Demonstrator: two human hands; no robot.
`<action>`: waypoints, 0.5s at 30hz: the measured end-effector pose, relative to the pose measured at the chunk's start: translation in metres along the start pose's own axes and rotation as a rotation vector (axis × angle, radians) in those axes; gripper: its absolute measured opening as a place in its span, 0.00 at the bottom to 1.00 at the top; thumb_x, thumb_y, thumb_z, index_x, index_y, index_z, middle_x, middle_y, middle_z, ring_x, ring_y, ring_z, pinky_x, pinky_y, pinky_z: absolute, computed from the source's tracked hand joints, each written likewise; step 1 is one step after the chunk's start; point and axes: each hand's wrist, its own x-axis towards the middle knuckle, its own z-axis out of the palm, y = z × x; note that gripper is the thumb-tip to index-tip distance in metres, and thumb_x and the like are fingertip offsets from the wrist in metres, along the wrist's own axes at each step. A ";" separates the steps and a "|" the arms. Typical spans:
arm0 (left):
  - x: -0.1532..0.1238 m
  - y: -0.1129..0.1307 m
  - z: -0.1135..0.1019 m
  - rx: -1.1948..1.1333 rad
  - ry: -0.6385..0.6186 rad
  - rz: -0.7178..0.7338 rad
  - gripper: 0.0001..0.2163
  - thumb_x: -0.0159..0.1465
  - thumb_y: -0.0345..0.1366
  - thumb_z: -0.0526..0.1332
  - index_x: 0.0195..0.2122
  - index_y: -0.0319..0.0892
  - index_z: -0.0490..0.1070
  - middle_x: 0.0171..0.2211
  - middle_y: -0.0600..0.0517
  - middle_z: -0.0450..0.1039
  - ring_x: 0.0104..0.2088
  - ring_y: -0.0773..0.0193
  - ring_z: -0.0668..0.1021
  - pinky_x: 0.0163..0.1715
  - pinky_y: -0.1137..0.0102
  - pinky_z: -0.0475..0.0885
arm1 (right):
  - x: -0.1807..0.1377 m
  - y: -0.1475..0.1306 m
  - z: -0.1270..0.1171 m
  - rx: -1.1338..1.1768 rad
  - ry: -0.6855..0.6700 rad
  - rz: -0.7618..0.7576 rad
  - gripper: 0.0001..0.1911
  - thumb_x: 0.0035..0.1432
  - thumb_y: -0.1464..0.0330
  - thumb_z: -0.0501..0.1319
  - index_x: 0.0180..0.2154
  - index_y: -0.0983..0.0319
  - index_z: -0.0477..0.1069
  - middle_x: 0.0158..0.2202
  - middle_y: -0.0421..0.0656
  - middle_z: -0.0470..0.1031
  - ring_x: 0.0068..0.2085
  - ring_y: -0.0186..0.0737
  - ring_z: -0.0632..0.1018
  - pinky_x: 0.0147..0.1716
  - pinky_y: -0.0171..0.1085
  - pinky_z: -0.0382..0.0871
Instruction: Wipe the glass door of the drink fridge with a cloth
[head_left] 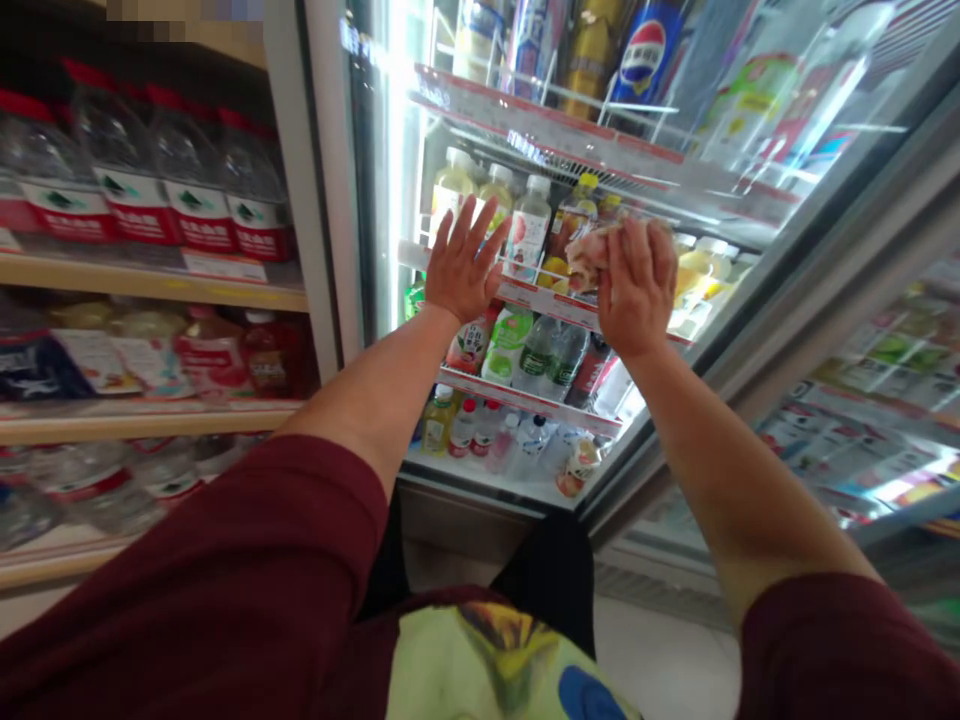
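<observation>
My left hand (466, 268) is raised with its fingers spread and its palm toward the glass door (381, 330) of a lit drinks fridge. It appears to rest flat on the glass. To its right, my right hand (639, 290) presses a crumpled pinkish-beige cloth (588, 250) against the door, with the fingers over it. Behind the glass, between my hands, stand a bottle with a white cap (531, 225) and a yellow-capped dark bottle (576, 215) on a shelf.
On the left, an open shelf unit (150, 282) holds several red-capped water bottles (193, 185) and other drinks. Another glass-fronted fridge (862, 420) stands on the right. Higher in the middle fridge is a blue Pepsi bottle (646, 55). Pale floor (652, 660) shows below.
</observation>
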 end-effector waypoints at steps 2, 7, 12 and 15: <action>0.000 -0.001 0.001 0.011 0.001 0.008 0.31 0.76 0.40 0.49 0.79 0.47 0.48 0.81 0.56 0.38 0.79 0.60 0.31 0.79 0.47 0.29 | -0.015 -0.005 0.006 0.022 -0.042 -0.069 0.29 0.77 0.62 0.48 0.73 0.61 0.62 0.76 0.46 0.61 0.78 0.56 0.56 0.78 0.61 0.48; -0.001 0.001 0.000 0.072 0.042 0.014 0.31 0.74 0.38 0.49 0.78 0.45 0.54 0.80 0.51 0.44 0.79 0.59 0.35 0.79 0.50 0.32 | -0.023 0.003 0.011 0.143 -0.165 -0.412 0.28 0.75 0.65 0.54 0.73 0.52 0.62 0.72 0.41 0.68 0.75 0.53 0.63 0.77 0.59 0.54; -0.001 0.003 -0.001 0.056 0.057 0.003 0.31 0.73 0.38 0.50 0.77 0.45 0.56 0.79 0.50 0.47 0.79 0.57 0.40 0.79 0.51 0.34 | -0.002 0.022 0.008 0.108 0.122 -0.110 0.33 0.75 0.68 0.51 0.77 0.55 0.52 0.76 0.46 0.59 0.77 0.62 0.55 0.75 0.68 0.52; -0.001 0.001 0.000 0.027 0.043 0.006 0.31 0.74 0.40 0.50 0.78 0.44 0.55 0.80 0.50 0.45 0.80 0.56 0.39 0.79 0.49 0.33 | -0.018 0.012 0.013 0.116 0.105 -0.110 0.33 0.74 0.67 0.52 0.77 0.55 0.53 0.76 0.46 0.60 0.78 0.61 0.55 0.75 0.68 0.52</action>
